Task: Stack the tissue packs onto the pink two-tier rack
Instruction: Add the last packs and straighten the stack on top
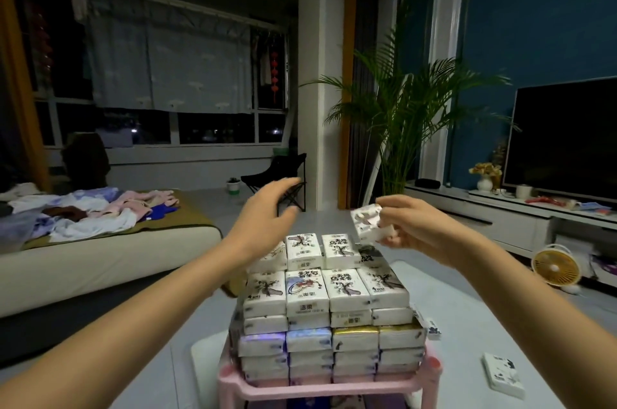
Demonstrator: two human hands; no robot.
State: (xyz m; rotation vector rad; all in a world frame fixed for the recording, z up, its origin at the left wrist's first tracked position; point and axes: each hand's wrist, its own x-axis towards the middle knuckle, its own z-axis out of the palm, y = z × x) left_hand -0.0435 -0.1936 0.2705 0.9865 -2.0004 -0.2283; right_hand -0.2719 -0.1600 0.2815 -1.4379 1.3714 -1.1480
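A pink two-tier rack [320, 388] stands low in the middle, its top tier piled high with several layers of white tissue packs [325, 301]. My right hand [410, 225] is raised above the pile's far right corner and pinches one white printed tissue pack [367, 221], tilted. My left hand [267, 211] hovers open above the pile's far left side, fingers spread, touching nothing. One loose tissue pack [504, 375] lies flat on the table at the right. Another pack [432, 328] sticks out beside the pile's right edge.
The rack sits on a white table [467, 325]. A bed [100, 241] with scattered clothes lies to the left. At the right are a small yellow fan [556, 266], a TV cabinet [514, 218] and a palm plant [404, 114].
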